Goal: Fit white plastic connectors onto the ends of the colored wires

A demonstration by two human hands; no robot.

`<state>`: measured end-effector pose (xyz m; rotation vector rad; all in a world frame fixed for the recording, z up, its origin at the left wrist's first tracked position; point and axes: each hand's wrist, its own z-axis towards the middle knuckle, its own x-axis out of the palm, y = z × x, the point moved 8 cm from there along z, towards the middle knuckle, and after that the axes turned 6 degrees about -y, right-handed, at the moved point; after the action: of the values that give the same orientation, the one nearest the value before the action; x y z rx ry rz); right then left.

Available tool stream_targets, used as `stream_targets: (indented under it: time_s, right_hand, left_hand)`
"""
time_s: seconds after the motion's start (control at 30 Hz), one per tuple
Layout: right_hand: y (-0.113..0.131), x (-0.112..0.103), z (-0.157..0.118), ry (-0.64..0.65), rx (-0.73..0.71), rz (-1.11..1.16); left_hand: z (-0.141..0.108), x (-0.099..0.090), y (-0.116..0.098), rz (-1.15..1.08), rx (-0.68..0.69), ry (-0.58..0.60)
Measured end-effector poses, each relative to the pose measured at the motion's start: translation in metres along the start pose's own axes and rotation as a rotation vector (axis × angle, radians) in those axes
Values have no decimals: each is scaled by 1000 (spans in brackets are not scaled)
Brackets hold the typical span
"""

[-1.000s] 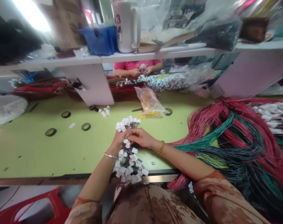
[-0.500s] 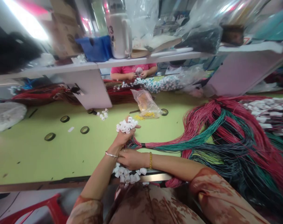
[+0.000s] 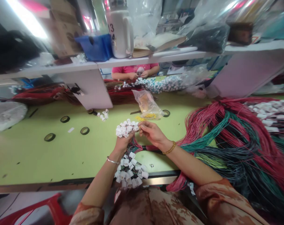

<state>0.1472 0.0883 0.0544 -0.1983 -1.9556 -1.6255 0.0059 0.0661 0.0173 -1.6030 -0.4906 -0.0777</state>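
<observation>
My left hand [image 3: 123, 144] is wrapped round a bunch of wires topped with white plastic connectors [image 3: 126, 127], which fan out above its fingers. At the right side of that bunch, my right hand [image 3: 152, 132] has thumb and forefinger pinched together; whatever lies between them is too small to make out. A second cluster of white connectors [image 3: 130, 172] on wires hangs below my left wrist at the table edge. From the bunch, red, green and dark wires [image 3: 203, 137] run rightward through a black tape band [image 3: 144, 147].
Small yellow pieces [image 3: 148, 116] lie by a clear plastic bag [image 3: 148, 103] beyond my hands. Black tape rolls [image 3: 85, 130] and loose white connectors [image 3: 103, 116] are on the green table [image 3: 50, 159]. Behind a shelf [image 3: 74, 69], another person's hands [image 3: 139, 75] work at wires.
My right hand has moved from beside my left wrist up and right to the held connectors, fingers now pinched. The lower connector cluster is now more exposed.
</observation>
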Motion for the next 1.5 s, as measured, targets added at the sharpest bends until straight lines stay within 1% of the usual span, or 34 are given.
stream_targets:
  time_s: [0.07, 0.13, 0.23, 0.33, 0.5, 0.6, 0.8, 0.9, 1.0, 1.17, 1.23, 1.3, 1.37, 1.4, 1.43, 1.5]
  right_hand:
    - [-7, 0, 4, 1, 73, 70]
    - [-11, 0, 6, -3, 116, 117]
    - [-13, -1, 8, -4, 154, 141]
    - [-15, -4, 11, -7, 168, 138]
    - [-14, -10, 15, -24, 146, 128]
    - [-13, -11, 15, -41, 129, 98]
    - [-5, -9, 14, -57, 43, -24]
    - [-2, -8, 14, -56, -2, -70]
    - [4, -8, 12, -49, -87, -169]
    - [22, -2, 0, -35, -330, -444]
    - [31, 6, -8, -18, -468, -601]
    - [41, 17, -19, 6, -656, -750]
    - [48, 28, -29, 44, -830, -853]
    - [49, 32, -33, 57, -887, -883]
    - [50, 34, -35, 58, -920, -905]
    - [51, 34, -36, 28, -937, -926]
  left_hand:
    - [0, 1, -2, -16, 6, 1]
    - [0, 0, -3, -20, -2, -8]
    - [1, -2, -4, -11, -17, -4]
    - [0, 1, -6, 8, -11, 36]
    - [-4, 9, -10, 35, -12, 82]
    - [-5, 11, -13, 15, 2, 86]
    - [-3, 8, -6, -53, -59, 78]
    - [-3, 4, -3, -33, -70, 61]
    - [-2, -1, 0, -25, -64, 17]
    - [-1, -2, 2, -69, -92, 2]
    - [-2, -1, 2, -81, -110, 6]
    - [-3, 1, -1, -92, -121, 7]
    - [-4, 3, -4, -103, -121, 18]
    - [-5, 4, -6, -106, -119, 24]
    - [-5, 5, -7, -107, -116, 30]
    - [-5, 6, -8, -104, -109, 36]
